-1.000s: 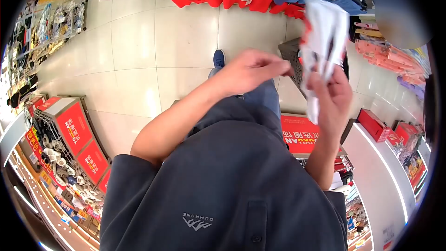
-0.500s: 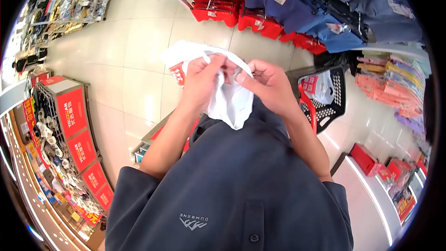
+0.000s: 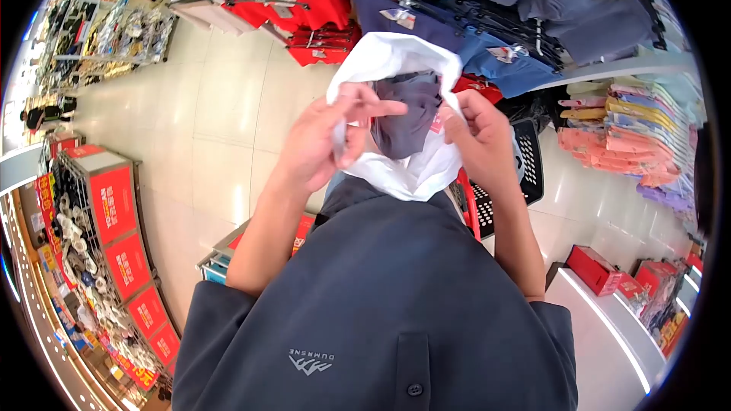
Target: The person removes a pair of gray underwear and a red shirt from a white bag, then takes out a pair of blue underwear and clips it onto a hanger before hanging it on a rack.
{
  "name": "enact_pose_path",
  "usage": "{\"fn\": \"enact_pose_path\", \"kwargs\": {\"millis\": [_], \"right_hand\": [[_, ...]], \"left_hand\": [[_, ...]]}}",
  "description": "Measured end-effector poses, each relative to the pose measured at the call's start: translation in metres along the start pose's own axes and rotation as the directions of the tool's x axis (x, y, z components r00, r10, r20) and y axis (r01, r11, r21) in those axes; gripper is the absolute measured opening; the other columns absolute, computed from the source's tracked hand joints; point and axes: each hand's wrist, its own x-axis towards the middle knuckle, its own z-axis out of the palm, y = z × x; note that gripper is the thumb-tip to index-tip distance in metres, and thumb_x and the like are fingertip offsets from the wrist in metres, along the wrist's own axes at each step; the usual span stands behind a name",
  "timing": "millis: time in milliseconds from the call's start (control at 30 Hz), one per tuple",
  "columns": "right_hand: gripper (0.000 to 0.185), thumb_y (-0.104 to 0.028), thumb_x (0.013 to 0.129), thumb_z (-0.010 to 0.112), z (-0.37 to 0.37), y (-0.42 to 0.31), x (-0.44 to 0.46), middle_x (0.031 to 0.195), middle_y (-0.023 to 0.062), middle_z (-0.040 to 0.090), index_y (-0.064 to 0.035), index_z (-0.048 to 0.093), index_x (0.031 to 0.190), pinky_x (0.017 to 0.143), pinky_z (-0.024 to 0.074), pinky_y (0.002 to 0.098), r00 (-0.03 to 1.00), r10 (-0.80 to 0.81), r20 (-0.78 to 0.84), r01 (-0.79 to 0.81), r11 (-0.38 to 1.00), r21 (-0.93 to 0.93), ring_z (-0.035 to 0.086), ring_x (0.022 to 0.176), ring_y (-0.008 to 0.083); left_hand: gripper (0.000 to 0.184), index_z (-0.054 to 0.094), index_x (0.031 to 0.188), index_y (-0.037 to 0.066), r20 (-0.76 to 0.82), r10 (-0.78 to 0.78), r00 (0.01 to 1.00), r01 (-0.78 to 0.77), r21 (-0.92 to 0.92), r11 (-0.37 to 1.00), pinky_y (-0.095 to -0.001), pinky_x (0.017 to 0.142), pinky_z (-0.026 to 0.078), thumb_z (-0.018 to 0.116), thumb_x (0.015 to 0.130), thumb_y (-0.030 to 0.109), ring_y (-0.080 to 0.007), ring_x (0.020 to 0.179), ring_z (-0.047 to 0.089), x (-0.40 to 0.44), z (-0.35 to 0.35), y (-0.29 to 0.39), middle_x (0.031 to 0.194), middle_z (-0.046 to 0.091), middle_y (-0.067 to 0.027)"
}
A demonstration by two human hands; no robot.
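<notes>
Two bare hands are at the white bag point(image 3: 422, 179) in my head view, which I take as my landmark: it is held up in front of the dark shirt point(image 3: 362, 297), mouth open towards me, with dark grey cloth point(image 3: 407, 118) showing inside. On the bag's left side I see the left hand point(image 3: 324, 137), fingers spread and one reaching across the opening; white plastic shows between thumb and fingers, but I cannot tell whether they grip it. At its right side the right hand point(image 3: 483, 133) pinches the rim between thumb and fingers. Right of the bag, I make out a black perforated basket point(image 3: 531, 156) and a red handle point(image 3: 468, 202); farther right hang coral garments point(image 3: 609, 144). Beyond the bag are red garments point(image 3: 324, 4) and blue ones, and well to its left stands a red-panelled display stand point(image 3: 126, 240).
</notes>
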Motion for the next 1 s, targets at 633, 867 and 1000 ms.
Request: {"fn": "enact_pose_path", "kwargs": {"millis": [633,867,1000], "right_hand": [[0.026,-0.018,0.083,0.057,0.063,0.085,0.017,0.100,0.0201,0.065,-0.0063,0.063,0.106,0.082,0.0506,0.0409,0.928,0.193,0.318,0.053,0.777,-0.627,0.062,0.097,0.0363],[0.034,-0.029,0.084,0.057,0.113,0.138,0.052,0.105,0.0163,0.065,-0.0089,0.063,0.110,0.089,0.0482,0.0387,0.980,0.025,0.199,-0.004,0.995,-0.103,0.060,0.103,0.0338],[0.029,-0.024,0.086,0.055,0.092,0.062,0.037,0.110,0.0146,0.063,-0.0077,0.061,0.109,0.084,0.0493,0.0408,0.907,-0.062,0.416,0.310,0.767,-0.561,0.060,0.102,0.0313]], "left_hand": [[0.033,0.058,0.123,0.005,0.362,-0.195,0.912,0.131,0.194,0.972,-0.0180,0.049,0.035,0.039,0.103,0.023,-0.0028,0.049,0.041,0.036,0.014,-0.033,0.146,0.042,-0.0100],[0.032,0.056,0.125,0.004,0.318,-0.091,0.944,0.049,0.137,0.989,-0.0196,0.049,0.038,0.041,0.102,0.021,-0.0052,0.050,0.045,0.031,-0.006,-0.019,0.141,0.047,-0.0109],[0.031,0.054,0.121,-0.004,0.138,-0.028,0.990,0.027,0.007,1.000,-0.0202,0.050,0.038,0.044,0.100,0.017,-0.0079,0.049,0.044,0.035,-0.027,-0.008,0.125,0.057,-0.0187]]}}
